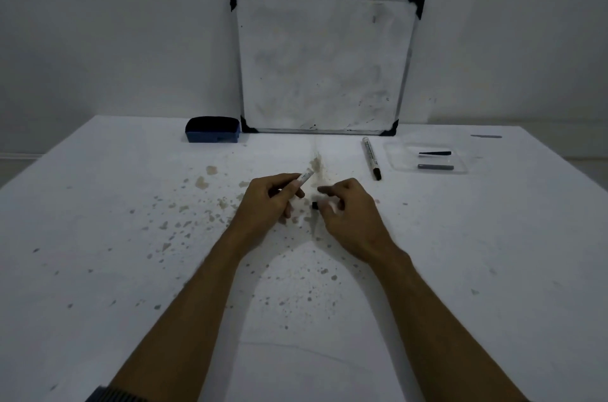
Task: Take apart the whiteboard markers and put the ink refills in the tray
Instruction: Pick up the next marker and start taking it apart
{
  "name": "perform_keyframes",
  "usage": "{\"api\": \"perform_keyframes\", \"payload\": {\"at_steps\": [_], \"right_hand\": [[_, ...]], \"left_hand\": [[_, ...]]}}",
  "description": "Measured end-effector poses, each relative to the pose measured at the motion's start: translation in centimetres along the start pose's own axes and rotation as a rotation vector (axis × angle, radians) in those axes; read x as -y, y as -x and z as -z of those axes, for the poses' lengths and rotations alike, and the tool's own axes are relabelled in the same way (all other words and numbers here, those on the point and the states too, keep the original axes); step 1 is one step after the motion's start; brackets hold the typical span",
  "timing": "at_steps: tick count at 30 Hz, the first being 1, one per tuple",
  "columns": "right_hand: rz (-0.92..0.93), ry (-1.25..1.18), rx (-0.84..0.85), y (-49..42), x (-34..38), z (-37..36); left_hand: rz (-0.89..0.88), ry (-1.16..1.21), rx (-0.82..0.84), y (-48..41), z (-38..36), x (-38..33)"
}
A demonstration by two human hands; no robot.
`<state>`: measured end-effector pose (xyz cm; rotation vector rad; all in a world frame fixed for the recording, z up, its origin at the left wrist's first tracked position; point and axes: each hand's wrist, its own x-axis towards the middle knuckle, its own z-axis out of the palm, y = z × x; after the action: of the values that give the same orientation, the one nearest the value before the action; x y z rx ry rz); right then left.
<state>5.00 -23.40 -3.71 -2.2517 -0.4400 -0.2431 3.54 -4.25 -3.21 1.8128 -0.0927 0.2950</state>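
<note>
While a white marker barrel (pixel 304 178) juts up and away from its curled fingers, the person's left hand (pixel 268 201) grips it above the middle of the stained white desk (pixel 98 237). Just beside it, the right hand (pixel 348 214) bends its fingers around a small black piece (pixel 315 205), thumb and forefinger pinched at its end; what the piece is cannot be told. Toward the far right corner of the desk sits a clear plastic tray (pixel 394 162) holding a dark tapered part (pixel 435 153) and, nearer the person, a grey ink refill (pixel 435 167). An intact marker (pixel 371 158) lies just left of the tray, black tip pointing at the near edge. A whiteboard (pixel 324 63) leans on the wall at the far edge, with a blue eraser (pixel 212 129) just beside its lower left corner.
</note>
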Motion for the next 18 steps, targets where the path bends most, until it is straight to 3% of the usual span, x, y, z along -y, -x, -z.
{"api": "perform_keyframes", "payload": {"at_steps": [4,8,12,15,18], "right_hand": [[0.08,0.085,0.044,0.0,-0.3,-0.1],[-0.036,-0.22,-0.072,-0.4,0.2,1.0],[-0.103,-0.51,-0.025,-0.5,0.3,2.1],[-0.151,-0.629,-0.032,-0.5,0.2,2.2],[-0.151,-0.593,-0.025,-0.5,0.0,2.2]], "left_hand": [[0.015,0.01,0.005,-0.1,-0.1,0.2],[0.046,0.062,0.045,0.1,-0.3,0.1],[0.06,0.092,0.092,0.4,-0.3,-0.1],[0.042,0.084,0.123,0.6,-0.3,-0.4],[0.035,0.082,0.123,0.7,-0.2,-0.5]]}}
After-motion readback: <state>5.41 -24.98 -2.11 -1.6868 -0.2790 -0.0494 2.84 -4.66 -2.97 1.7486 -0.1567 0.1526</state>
